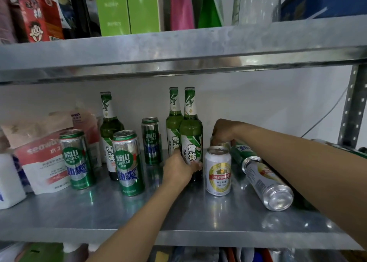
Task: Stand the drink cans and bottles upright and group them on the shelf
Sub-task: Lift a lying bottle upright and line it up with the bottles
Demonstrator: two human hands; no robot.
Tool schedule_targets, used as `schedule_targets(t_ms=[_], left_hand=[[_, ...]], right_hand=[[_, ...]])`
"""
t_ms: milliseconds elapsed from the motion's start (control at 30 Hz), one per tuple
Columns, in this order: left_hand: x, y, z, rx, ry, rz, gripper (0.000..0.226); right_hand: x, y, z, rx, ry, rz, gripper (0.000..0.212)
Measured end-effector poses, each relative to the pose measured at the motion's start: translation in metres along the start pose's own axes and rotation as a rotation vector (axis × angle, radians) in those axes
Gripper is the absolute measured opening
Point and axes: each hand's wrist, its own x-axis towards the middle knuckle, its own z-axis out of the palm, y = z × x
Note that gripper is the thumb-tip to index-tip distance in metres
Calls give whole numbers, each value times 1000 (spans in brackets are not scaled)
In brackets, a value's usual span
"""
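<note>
On the metal shelf (178, 220) three green beer bottles stand upright: one at the left (109, 122) and two side by side in the middle (174, 120). My left hand (178, 168) grips the base of the front middle bottle (191, 134). Three green cans stand upright: (77, 158), (128, 162), (151, 140). A white and gold can (218, 170) stands right of the held bottle. Behind it my right hand (223, 131) closes over the top of a mostly hidden can (224, 144). A silver can (266, 184) and a green can (241, 150) lie on their sides at the right.
White and red packets (41, 162) crowd the shelf's left end. The upper shelf board (178, 49) hangs just above the bottle tops. A perforated steel post (353, 102) stands at the right, with a cable behind it.
</note>
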Motion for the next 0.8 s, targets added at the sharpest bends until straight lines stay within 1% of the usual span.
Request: schedule_targets(t_ms=[67, 200, 267, 333, 367, 400, 467, 500, 567, 600, 633, 667, 700, 767, 800], left_hand=[[4, 2, 6, 13, 9, -2, 58], [9, 7, 16, 48, 40, 17, 55], [12, 8, 19, 61, 53, 24, 52], [15, 8, 22, 52, 51, 18, 50], [17, 8, 23, 38, 44, 18, 51], [19, 7, 23, 24, 31, 22, 52], [20, 7, 23, 7, -3, 29, 52], [20, 7, 23, 6, -18, 32, 52], [19, 5, 21, 29, -37, 48, 50], [18, 3, 19, 59, -41, 60, 47], [16, 1, 16, 99, -32, 77, 41], [15, -3, 12, 143, 14, 99, 34], [13, -6, 8, 177, 106, 121, 31], [13, -9, 0, 176, 356, 135, 38], [16, -10, -1, 144, 433, 110, 48]], right_hand=[[5, 5, -1, -5, 0, 2, 39], [6, 9, -3, -19, -50, -27, 52], [2, 7, -9, 3, -26, -52, 53], [0, -2, -20, 159, 91, -98, 46], [0, -8, -25, 253, 150, -131, 46], [-3, -16, -29, 357, 162, -165, 49], [-3, -28, -30, 519, 78, -193, 53], [-5, -32, -27, 526, 39, -197, 56], [0, -32, -18, 429, 59, -184, 74], [1, -31, -15, 371, 85, -178, 78], [2, -30, -11, 356, 96, -180, 73], [2, -29, -9, 366, 105, -200, 66], [4, -28, -7, 385, 107, -214, 61], [6, -25, -5, 429, 113, -249, 54], [5, -25, -4, 447, 121, -277, 47]])
